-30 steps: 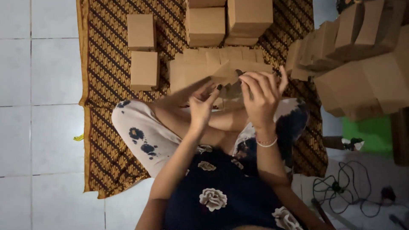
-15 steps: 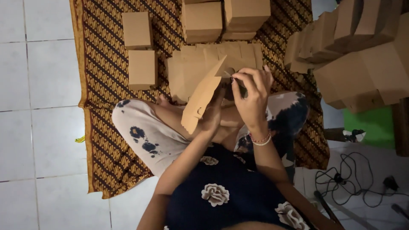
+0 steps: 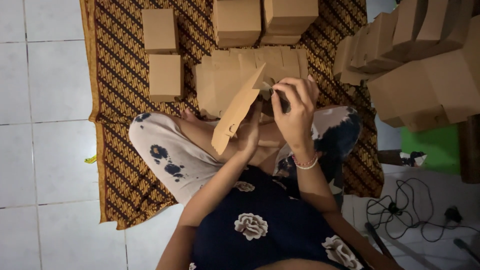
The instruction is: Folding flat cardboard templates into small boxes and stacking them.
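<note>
Right hand [image 3: 295,112], head view: fingers pinched on the top edge of a flat cardboard blank [image 3: 237,112], tilted up over the lap for folding. Left hand [image 3: 248,131]: pressed behind the blank's lower part, bracing it. Beyond, on the patterned mat [image 3: 120,125]: stacked blanks [image 3: 220,80] and finished boxes [image 3: 165,77], within reach.

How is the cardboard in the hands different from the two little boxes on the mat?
The cardboard piece is a flat, unfolded sheet; the two boxes are folded into closed cubes. The piece is held tilted in the air by both hands; the boxes rest on the mat. All are plain brown cardboard.
</note>
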